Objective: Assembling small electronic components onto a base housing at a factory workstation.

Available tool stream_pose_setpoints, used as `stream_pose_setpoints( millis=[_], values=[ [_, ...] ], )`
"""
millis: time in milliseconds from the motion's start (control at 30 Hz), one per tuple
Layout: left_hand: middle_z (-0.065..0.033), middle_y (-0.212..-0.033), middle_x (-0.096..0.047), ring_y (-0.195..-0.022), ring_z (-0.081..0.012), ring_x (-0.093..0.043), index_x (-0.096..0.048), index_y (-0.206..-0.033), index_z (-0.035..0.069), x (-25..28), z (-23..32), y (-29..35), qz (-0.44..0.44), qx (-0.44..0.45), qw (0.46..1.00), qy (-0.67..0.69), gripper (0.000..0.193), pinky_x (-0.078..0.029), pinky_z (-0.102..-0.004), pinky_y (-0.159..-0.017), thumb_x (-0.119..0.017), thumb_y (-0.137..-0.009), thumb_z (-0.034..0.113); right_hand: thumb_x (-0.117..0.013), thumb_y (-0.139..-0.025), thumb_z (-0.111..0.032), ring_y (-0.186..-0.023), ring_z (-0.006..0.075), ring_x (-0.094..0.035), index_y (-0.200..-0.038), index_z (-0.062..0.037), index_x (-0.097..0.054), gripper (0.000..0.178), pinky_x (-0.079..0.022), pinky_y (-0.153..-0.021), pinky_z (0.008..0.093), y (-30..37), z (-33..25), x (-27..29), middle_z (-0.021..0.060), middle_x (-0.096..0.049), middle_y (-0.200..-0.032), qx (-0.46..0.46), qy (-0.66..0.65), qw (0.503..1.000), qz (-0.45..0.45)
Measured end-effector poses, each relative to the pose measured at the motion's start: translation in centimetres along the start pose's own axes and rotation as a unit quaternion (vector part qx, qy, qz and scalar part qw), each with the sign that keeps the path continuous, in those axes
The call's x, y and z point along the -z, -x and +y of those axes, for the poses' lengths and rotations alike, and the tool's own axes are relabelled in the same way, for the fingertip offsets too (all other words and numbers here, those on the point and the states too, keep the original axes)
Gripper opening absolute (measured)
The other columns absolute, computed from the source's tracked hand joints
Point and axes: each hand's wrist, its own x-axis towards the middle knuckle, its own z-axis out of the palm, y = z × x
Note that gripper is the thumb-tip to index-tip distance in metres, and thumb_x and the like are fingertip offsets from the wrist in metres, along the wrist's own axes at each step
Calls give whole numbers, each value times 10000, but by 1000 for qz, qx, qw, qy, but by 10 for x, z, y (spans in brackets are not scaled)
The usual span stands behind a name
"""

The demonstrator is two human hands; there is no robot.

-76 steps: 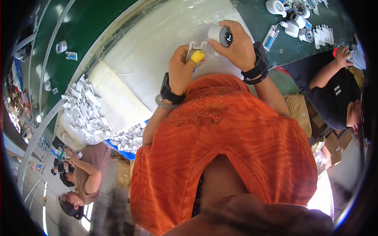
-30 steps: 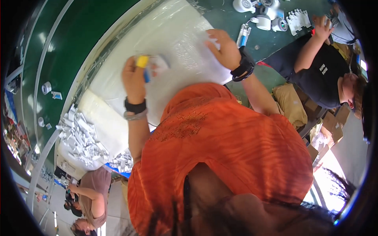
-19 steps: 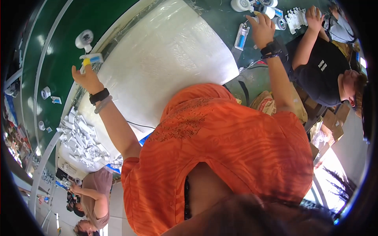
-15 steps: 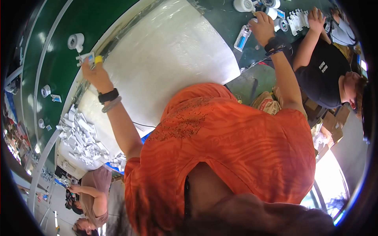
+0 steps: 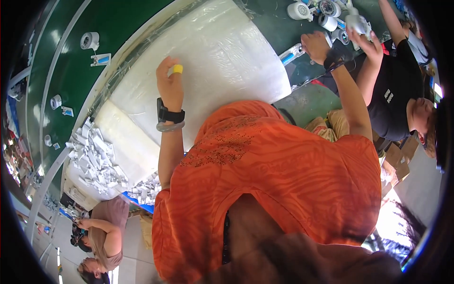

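My left hand, with yellow tape on one finger, is above a white plastic-covered sheet. Its fingers are loosely bent and apart, and nothing shows between them. Beyond it on the green surface lies a white handle shell with a blue insert, beside a round white fan head. At the upper right, my right hand has its fingers closed on the end of another white handle shell with a blue insert. The fingertips are partly hidden there.
Several round white fan heads cluster at the upper right, where a co-worker's hand reaches in. Left of my forearm is a heap of white plastic pieces. A metal rail curves along the left. Another person works at the lower left.
My left hand has let go of the handle shell and moved right over the white sheet. My right hand has come down slightly onto the other shell, which has turned. The co-worker's hand now lifts a white part.
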Motion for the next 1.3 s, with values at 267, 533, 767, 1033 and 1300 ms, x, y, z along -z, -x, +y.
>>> stream_pose_setpoints(
  millis=[267,533,767,1033,1300],
  values=[
    [-50,-974,-671,-969,-166,-633,-638,-1101,62,-18,5,11,-148,92,973,150,203,-494,-263,-798,-573,-911,34,-614,-844,-69,-557,140,-582,-896,-8,-541,109,-431,-471,316,5,-23,28,54,-579,-697,-97,-442,871,-191],
    [-123,-1199,-612,-1020,-275,-622,-553,-1266,82,-47,78,11,-149,-207,967,-3,485,-505,-391,-867,-680,-798,98,-618,-799,-40,-569,119,-465,-962,-44,-575,169,-385,-526,273,-13,-131,134,48,-516,-689,85,-565,818,-73],
    [-139,-1105,-651,-987,-262,-635,-510,-1304,40,-44,56,1,-357,-72,926,98,545,-481,-322,-894,-659,-780,46,-622,-821,-23,-578,94,-427,-945,-47,-577,134,-365,-529,261,-44,-169,126,21,-485,-694,137,-641,752,-63],
    [-95,-946,-648,-774,-139,-605,-505,-1273,44,-25,45,1,-312,100,941,79,435,-502,-285,-717,-601,-849,41,-696,-816,-73,-712,276,-559,-954,-48,-615,162,-442,-669,365,-73,-190,68,109,-573,-793,178,-411,883,139],
    [-92,-926,-607,-700,-150,-606,-457,-1273,36,-34,34,3,-215,134,901,353,291,-534,-289,-659,-375,-1042,193,-688,-840,-7,-851,233,-619,-1001,-32,-653,167,-479,-783,311,-81,-225,51,119,-651,-917,59,-528,791,303]
  ],
)
